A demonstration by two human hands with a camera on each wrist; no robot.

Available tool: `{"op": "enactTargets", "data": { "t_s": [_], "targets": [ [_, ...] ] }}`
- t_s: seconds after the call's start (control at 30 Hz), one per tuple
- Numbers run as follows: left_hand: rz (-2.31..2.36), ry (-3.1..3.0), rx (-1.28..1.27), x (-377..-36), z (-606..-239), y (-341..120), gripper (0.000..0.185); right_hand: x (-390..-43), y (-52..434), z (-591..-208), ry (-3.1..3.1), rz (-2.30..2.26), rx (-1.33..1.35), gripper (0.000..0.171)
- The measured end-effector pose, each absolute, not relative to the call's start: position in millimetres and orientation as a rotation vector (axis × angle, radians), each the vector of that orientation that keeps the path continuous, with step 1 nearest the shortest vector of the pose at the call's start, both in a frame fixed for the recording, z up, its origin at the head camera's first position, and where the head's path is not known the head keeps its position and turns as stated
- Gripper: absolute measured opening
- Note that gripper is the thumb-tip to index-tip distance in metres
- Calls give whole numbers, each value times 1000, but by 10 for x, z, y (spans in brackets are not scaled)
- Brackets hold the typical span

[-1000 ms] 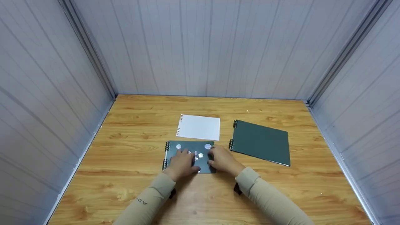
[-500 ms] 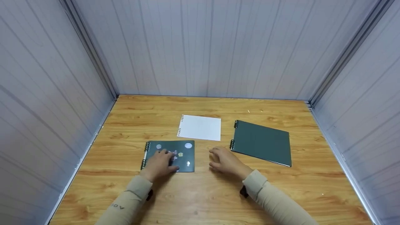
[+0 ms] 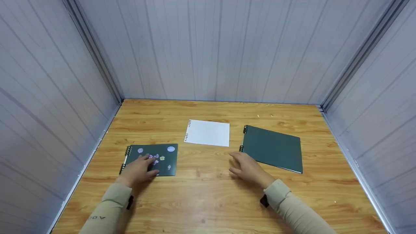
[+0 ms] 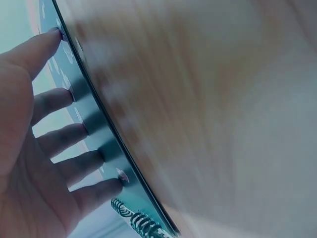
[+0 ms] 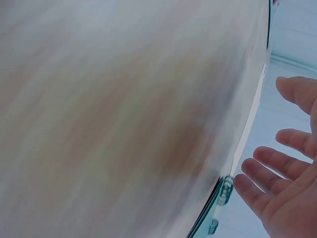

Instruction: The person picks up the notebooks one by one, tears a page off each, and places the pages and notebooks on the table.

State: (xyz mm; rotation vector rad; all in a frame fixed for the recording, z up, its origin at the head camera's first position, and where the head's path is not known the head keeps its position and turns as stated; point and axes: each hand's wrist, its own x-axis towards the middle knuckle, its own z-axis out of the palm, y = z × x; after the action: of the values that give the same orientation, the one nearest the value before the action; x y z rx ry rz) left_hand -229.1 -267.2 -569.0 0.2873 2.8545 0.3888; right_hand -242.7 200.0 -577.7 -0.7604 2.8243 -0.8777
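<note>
A dark green ring-bound notebook (image 3: 169, 159) with pale stickers lies at the left of the table, its black rings on the left side. On its cover rests my left hand (image 3: 138, 170), fingers spread, and in the left wrist view all the fingertips (image 4: 96, 156) press the cover. My right hand (image 3: 248, 170) hovers over the table with relaxed fingers and nothing in it. It is close to the near left corner of a larger plain dark green notebook (image 3: 273, 148), whose rings (image 5: 226, 191) show beside the fingers in the right wrist view.
A white sheet (image 3: 207, 132) with punched holes along its left edge lies between and behind the notebooks. Tiny white scraps (image 3: 258, 116) are on the wooden table (image 3: 201, 201) at the back right. Pale panel walls (image 3: 208, 48) enclose the back and sides.
My left hand has slid the stickered notebook left across the table. My right hand has come off that notebook and moved right, toward the larger one. The sheet and larger notebook stay put.
</note>
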Motion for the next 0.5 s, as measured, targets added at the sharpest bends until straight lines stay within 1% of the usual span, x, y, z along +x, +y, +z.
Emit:
{"op": "enactTargets", "data": {
  "t_s": [0.13,0.27,0.4,0.5],
  "targets": [
    [401,2840,286,-2284,-5656,-2788,69,-2423,2082,-5782,2832,-886,-703,60],
    [409,2828,286,-2295,-5616,-2810,68,-2423,2139,-5795,2832,-874,-670,59],
    [398,2841,320,-2338,-5605,-2735,67,-2411,2205,-5781,2848,-878,-643,59],
    [407,2869,361,-2418,-5617,-2578,64,-2406,2287,-5751,2879,-884,-621,60]
  ]
}}
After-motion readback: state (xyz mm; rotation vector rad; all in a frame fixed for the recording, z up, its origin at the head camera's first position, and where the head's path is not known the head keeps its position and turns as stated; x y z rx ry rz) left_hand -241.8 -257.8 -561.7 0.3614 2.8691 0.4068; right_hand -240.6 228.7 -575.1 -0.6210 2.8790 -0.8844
